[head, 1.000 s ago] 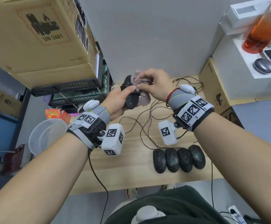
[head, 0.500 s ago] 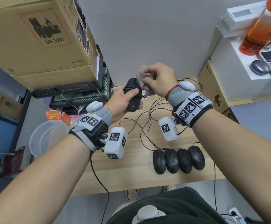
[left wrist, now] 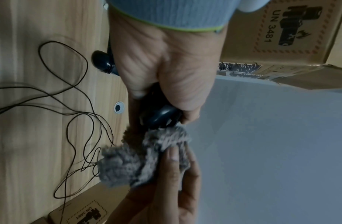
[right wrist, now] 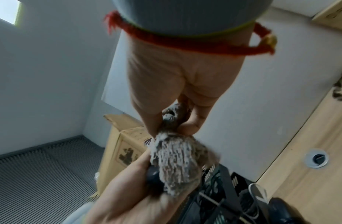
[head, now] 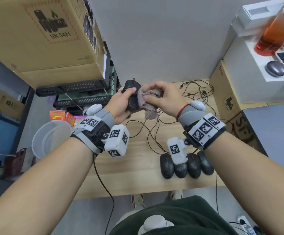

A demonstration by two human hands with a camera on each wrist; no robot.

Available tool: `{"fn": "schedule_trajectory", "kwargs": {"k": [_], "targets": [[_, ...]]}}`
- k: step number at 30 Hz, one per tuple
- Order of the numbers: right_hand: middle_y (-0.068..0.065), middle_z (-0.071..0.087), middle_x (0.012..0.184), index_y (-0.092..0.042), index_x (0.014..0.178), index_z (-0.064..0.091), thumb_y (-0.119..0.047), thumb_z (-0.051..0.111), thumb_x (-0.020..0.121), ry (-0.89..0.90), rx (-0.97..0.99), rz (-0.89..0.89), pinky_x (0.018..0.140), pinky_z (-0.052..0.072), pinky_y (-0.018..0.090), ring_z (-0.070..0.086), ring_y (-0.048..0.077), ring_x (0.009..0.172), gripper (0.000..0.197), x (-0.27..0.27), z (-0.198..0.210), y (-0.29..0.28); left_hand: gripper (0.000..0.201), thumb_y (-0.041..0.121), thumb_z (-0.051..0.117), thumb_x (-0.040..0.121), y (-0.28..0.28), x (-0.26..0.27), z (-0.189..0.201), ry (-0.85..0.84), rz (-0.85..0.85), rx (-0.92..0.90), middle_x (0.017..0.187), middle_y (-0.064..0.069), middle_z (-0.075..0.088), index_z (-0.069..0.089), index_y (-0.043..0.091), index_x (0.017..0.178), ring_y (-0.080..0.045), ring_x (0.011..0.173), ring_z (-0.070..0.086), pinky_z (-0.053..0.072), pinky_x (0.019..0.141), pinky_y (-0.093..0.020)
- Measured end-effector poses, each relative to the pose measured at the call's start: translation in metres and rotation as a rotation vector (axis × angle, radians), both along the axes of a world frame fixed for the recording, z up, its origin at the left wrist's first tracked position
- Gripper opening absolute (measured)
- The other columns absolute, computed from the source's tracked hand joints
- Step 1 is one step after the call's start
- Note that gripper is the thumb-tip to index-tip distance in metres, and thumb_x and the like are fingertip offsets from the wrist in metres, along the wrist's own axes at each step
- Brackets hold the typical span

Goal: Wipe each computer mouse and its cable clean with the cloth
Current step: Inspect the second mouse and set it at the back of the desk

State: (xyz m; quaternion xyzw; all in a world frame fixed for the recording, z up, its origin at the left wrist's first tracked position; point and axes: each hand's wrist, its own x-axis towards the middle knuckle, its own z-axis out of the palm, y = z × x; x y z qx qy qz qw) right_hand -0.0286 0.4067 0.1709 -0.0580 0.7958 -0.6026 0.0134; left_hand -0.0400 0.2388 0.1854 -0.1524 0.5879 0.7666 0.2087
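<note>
My left hand grips a black computer mouse held up above the wooden desk, thumb across its top. The same mouse pokes out of the left hand's fist in the left wrist view. My right hand pinches a fuzzy grey-pink cloth and presses it against the mouse's right side. The cloth covers part of the mouse, bunched between the right hand's fingers. Several black mice lie in a row at the desk's front right. Their thin black cables tangle over the desk.
Cardboard boxes and black equipment stack on the left. A clear plastic tub sits off the desk's left edge. A box, a white box with an orange bottle and a grey mouse stand right.
The right hand has slid the cloth down from the mouse's far end to its right side. The left hand has tilted the mouse and both hands have shifted slightly.
</note>
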Motion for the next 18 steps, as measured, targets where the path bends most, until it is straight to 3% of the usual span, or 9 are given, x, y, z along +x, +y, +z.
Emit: {"fn": "schedule_trajectory", "kwargs": {"k": [3,7,10,12,14,16,18], "targets": [[-0.004,0.074,0.091,-0.025,0.087,0.073,-0.022,0.079,0.076,0.095,0.098,0.11,0.085,0.056,0.034,0.069,0.013,0.087,0.014,0.005,-0.004,-0.019,0.014,0.015,0.05,0.105,0.002,0.001,0.0,0.032,-0.002,-0.003,0.068,-0.004,0.07,0.058,0.006,0.098,-0.013,0.057,0.068,0.052,0.047,-0.022],[-0.005,0.073,0.081,-0.031,0.078,0.071,-0.025,0.079,0.073,0.031,0.281,0.067,0.082,0.055,0.039,0.067,0.014,0.08,0.01,0.001,-0.007,-0.011,0.014,0.018,0.051,0.105,-0.001,0.005,-0.005,0.037,-0.019,-0.047,0.071,-0.005,0.069,0.057,0.005,0.105,-0.014,0.055,0.066,0.051,0.047,-0.024],[-0.01,0.07,0.074,-0.031,0.077,0.072,-0.023,0.079,0.074,0.072,0.224,0.155,0.075,0.053,0.026,0.063,0.004,0.072,0.011,0.007,0.0,-0.017,0.014,0.017,0.054,0.104,-0.002,0.005,-0.004,0.045,-0.015,-0.052,0.069,-0.007,0.066,0.057,0.007,0.095,-0.016,0.056,0.066,0.052,0.048,-0.025],[-0.013,0.063,0.063,-0.024,0.073,0.072,-0.023,0.079,0.073,-0.006,0.273,0.223,0.066,0.045,0.021,0.055,-0.002,0.062,0.007,0.01,-0.003,-0.019,0.012,0.019,0.06,0.1,-0.003,0.005,-0.005,0.072,-0.006,-0.077,0.075,-0.006,0.066,0.057,0.008,0.101,-0.017,0.063,0.067,0.054,0.058,-0.028],[-0.009,0.054,0.058,-0.016,0.075,0.073,-0.029,0.08,0.074,-0.118,0.506,0.298,0.063,0.039,0.022,0.047,0.001,0.055,0.015,0.011,-0.01,-0.012,0.021,0.023,0.061,0.1,-0.007,0.007,-0.004,0.067,0.002,-0.108,0.085,-0.007,0.067,0.056,0.008,0.114,-0.021,0.07,0.069,0.057,0.069,-0.035],[-0.01,0.058,0.061,-0.02,0.082,0.076,-0.033,0.08,0.078,-0.23,0.594,0.374,0.062,0.043,0.022,0.05,-0.002,0.054,0.014,0.016,-0.018,-0.002,0.024,0.021,0.058,0.103,-0.01,0.007,-0.004,0.052,0.026,-0.075,0.092,-0.012,0.065,0.053,0.004,0.12,-0.025,0.074,0.07,0.062,0.074,-0.041],[-0.013,0.069,0.073,-0.027,0.088,0.077,-0.037,0.078,0.08,-0.235,0.524,0.39,0.072,0.052,0.024,0.06,-0.004,0.067,0.013,0.023,-0.021,0.0,0.022,0.018,0.058,0.103,-0.013,0.007,-0.005,0.051,0.026,-0.061,0.094,-0.014,0.063,0.052,0.004,0.118,-0.027,0.076,0.067,0.063,0.073,-0.04]]}}
